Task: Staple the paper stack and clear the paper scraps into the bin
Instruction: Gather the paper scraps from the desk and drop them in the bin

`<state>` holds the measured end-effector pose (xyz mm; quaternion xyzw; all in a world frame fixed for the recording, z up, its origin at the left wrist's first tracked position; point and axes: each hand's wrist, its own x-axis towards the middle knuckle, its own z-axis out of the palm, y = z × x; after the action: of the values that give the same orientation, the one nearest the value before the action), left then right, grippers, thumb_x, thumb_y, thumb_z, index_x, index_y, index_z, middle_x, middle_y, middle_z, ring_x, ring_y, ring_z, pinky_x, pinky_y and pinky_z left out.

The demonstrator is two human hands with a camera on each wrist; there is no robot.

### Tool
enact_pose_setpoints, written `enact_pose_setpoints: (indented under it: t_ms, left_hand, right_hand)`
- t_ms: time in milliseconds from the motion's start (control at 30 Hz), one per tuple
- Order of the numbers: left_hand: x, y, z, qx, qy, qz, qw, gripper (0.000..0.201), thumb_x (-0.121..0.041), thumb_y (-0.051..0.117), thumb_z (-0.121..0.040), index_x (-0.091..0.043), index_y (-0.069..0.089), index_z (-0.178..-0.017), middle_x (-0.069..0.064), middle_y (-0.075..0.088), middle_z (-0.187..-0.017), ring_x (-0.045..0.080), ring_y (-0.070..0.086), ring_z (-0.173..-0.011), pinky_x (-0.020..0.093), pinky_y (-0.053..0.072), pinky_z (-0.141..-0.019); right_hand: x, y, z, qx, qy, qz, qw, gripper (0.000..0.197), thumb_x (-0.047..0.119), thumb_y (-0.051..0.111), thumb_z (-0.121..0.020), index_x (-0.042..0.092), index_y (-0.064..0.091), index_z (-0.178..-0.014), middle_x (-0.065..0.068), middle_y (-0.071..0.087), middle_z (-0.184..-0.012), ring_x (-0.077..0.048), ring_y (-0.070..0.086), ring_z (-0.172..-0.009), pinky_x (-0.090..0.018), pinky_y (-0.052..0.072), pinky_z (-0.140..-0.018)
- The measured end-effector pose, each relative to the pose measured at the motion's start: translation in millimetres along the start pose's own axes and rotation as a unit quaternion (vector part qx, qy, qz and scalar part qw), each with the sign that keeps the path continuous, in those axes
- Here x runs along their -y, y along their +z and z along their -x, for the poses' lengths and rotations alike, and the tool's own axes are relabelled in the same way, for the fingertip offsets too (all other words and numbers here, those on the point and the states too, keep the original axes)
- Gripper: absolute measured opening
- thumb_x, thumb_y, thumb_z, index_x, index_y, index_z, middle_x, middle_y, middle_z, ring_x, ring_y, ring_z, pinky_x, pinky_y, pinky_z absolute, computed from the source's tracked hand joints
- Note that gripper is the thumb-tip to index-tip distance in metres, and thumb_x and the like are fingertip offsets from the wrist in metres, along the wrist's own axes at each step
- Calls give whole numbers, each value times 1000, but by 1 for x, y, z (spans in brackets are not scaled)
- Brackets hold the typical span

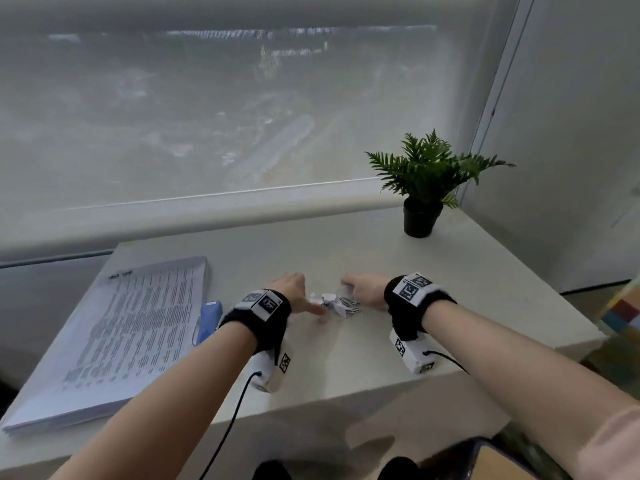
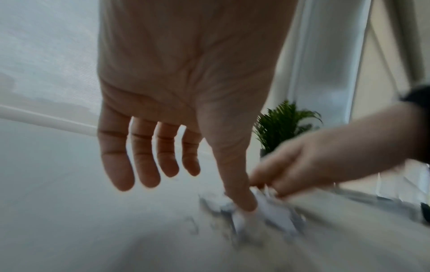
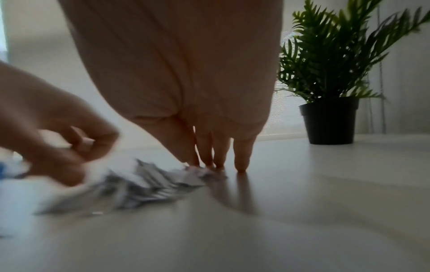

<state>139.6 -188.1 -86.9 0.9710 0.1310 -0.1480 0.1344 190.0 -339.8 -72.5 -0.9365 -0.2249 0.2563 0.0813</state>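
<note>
Torn paper scraps lie heaped on the white table, between my two hands. My left hand has its fingers stretched out, and its thumb presses on the left side of the scraps. My right hand stands on straight fingertips at the right edge of the scraps. The printed paper stack lies flat at the table's left. A blue stapler sits beside it, partly hidden by my left wrist.
A potted fern stands at the back right of the table, near the wall. A dark-rimmed container shows below the table's front edge at the lower right. A window with a drawn blind runs behind the table.
</note>
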Motion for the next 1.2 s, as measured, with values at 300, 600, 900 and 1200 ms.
enact_pose_setpoints:
  t_ms: [300, 600, 900, 1200]
  left_hand:
    - [-12, 2, -8, -14, -39, 141, 989, 45, -24, 34, -102, 7, 45, -133, 26, 44, -142, 35, 44, -132, 35, 36, -107]
    - [-20, 23, 8, 6, 129, 29, 991, 54, -24, 61, -88, -21, 48, -140, 16, 55, -131, 26, 45, -129, 24, 31, -102]
    - [-31, 20, 3, -78, 85, 45, 992, 27, -19, 64, -86, -14, 70, -112, 16, 64, -123, 31, 63, -111, 30, 48, -94]
    - [-26, 12, 6, -140, 77, 109, 981, 22, -5, 61, -83, -10, 78, -96, 14, 75, -103, 27, 68, -101, 27, 51, -87]
  right_hand:
    - [-28, 11, 17, -36, 2, -20, 999, 55, 20, 40, -98, 10, 25, -150, -12, 32, -155, -24, 32, -142, -27, 27, -113]
    - [4, 24, 11, -70, 9, 44, 996, 50, 55, 52, -80, 17, 62, -112, -15, 62, -121, -34, 53, -120, -40, 41, -99]
    - [17, 30, 14, -171, 23, -22, 985, 27, 16, 56, -91, 5, 66, -114, -22, 64, -121, -37, 60, -115, -37, 49, -94]
    - [-7, 17, 7, -230, 76, -215, 946, 22, 7, 63, -82, 3, 74, -101, -17, 71, -111, -30, 66, -106, -31, 52, -92]
